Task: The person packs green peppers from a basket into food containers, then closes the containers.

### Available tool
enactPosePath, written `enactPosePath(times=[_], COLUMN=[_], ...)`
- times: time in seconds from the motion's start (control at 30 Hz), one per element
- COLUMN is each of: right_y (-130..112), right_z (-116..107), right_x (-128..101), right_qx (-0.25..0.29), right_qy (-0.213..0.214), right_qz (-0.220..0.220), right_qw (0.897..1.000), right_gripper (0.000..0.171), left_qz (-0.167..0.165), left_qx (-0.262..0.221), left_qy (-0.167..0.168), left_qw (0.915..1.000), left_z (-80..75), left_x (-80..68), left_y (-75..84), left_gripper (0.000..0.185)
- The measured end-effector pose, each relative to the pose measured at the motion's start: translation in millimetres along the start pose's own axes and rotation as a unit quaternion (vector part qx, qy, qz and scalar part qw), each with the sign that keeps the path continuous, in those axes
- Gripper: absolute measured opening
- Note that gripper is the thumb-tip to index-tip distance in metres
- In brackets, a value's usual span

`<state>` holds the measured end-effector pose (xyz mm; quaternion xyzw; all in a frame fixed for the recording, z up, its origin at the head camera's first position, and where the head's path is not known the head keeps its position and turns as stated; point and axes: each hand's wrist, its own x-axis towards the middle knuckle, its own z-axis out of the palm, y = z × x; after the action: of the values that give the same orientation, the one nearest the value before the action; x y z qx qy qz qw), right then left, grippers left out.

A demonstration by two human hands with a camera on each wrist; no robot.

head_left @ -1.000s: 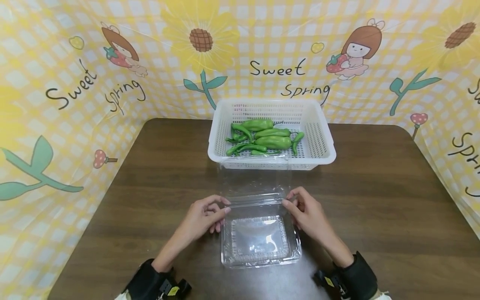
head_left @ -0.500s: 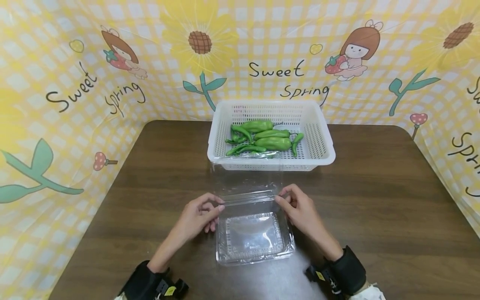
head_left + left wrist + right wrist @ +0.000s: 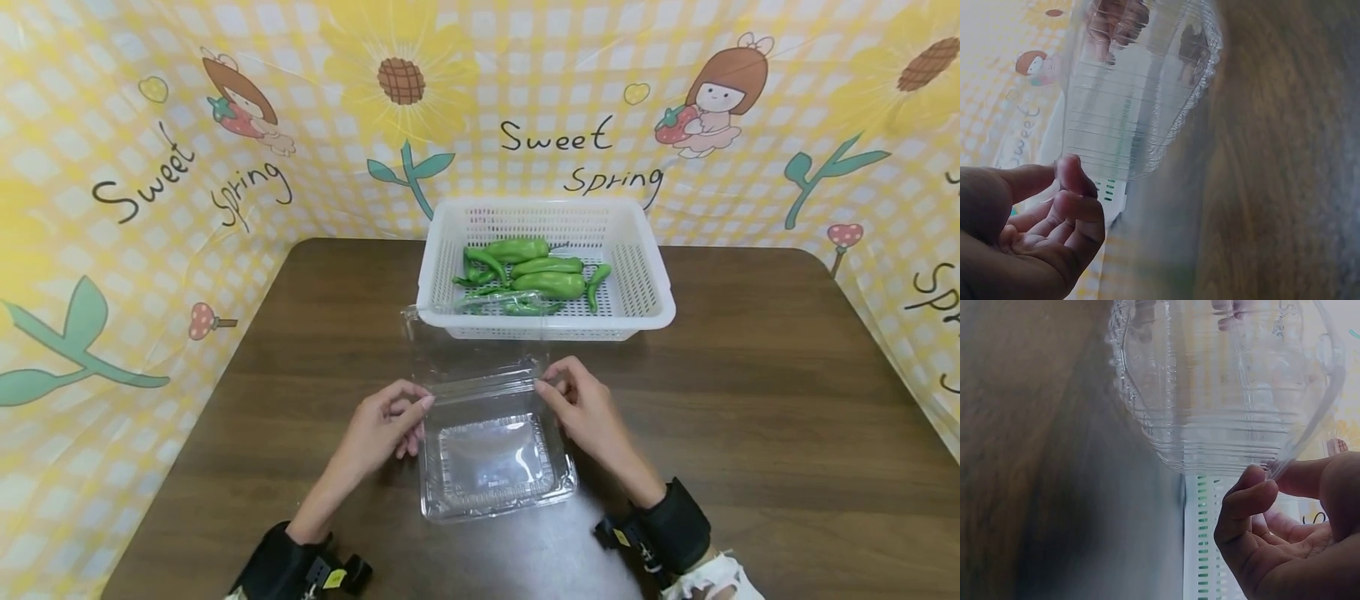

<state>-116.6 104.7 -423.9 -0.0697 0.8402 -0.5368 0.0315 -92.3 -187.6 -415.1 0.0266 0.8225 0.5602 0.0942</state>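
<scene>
A clear plastic clamshell box [image 3: 491, 458] stands between my hands, its lid [image 3: 476, 342] folded back toward the basket. My left hand [image 3: 386, 423] pinches the box's rim by the far left corner, near the hinge. On the other side, my right hand [image 3: 581, 406] pinches the far right corner between thumb and index finger. In the left wrist view, the thumb and fingertips meet on the rim of the clear box [image 3: 1110, 106]. The right wrist view shows the same kind of pinch on the clear box [image 3: 1222, 394]. Nothing lies inside the box.
Behind the box, a white perforated basket [image 3: 633, 308] holds several green peppers [image 3: 551, 284]. The lid's far edge overlaps the basket's front rim. A brown wooden table [image 3: 757, 400] lies beneath, with a yellow checked cloth [image 3: 480, 100] hanging at the back and sides.
Both hands have moved left and slightly away from me with the box between them. The box has turned a little, and its lid has shifted left along the basket's front.
</scene>
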Motion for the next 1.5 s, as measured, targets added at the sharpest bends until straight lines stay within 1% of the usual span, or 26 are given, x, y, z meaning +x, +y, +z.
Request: enactPosePath(times=[0.27, 0.37, 0.53, 0.7, 0.93, 1.07, 1.3, 1.5], right_y=[-3, -4, -5, -6, -7, -8, -11, -10], right_z=[9, 12, 15, 17, 22, 27, 35, 42], right_x=[5, 7, 9, 11, 13, 15, 19, 20], right_qx=[0.003, 0.007, 0.006, 0.008, 0.007, 0.004, 0.012, 0.014], right_qy=[-0.004, -0.007, -0.009, -0.010, -0.017, -0.019, -0.020, -0.014], right_qz=[-0.008, -0.012, -0.016, -0.021, -0.026, -0.033, -0.041, -0.072], right_qw=[1.000, 1.000, 1.000, 1.000, 1.000, 0.999, 0.999, 0.997], right_gripper=[0.016, 0.016, 0.015, 0.016, 0.015, 0.015, 0.016, 0.016], left_qz=[-0.001, 0.000, -0.009, -0.021, -0.027, -0.031, -0.026, -0.019], left_qx=[-0.003, -0.002, -0.004, -0.013, 0.003, 0.015, 0.018, 0.015], left_qy=[0.040, 0.048, 0.046, 0.045, 0.047, 0.046, 0.041, 0.042], left_qw=[0.9992, 0.9989, 0.9989, 0.9987, 0.9985, 0.9983, 0.9986, 0.9988], left_z=[-6.3, -8.8, -12.4, -14.6, -19.0, -23.1, -30.2, -35.8], left_x=[-0.2, 0.4, 1.2, 0.7, -1.4, -2.7, -4.9, -6.3], left_y=[-4.4, -7.0, -11.1, -10.8, -10.6, -13.5, -17.1, -19.0], left_gripper=[0.029, 0.030, 0.032, 0.030, 0.032, 0.032, 0.033, 0.033])
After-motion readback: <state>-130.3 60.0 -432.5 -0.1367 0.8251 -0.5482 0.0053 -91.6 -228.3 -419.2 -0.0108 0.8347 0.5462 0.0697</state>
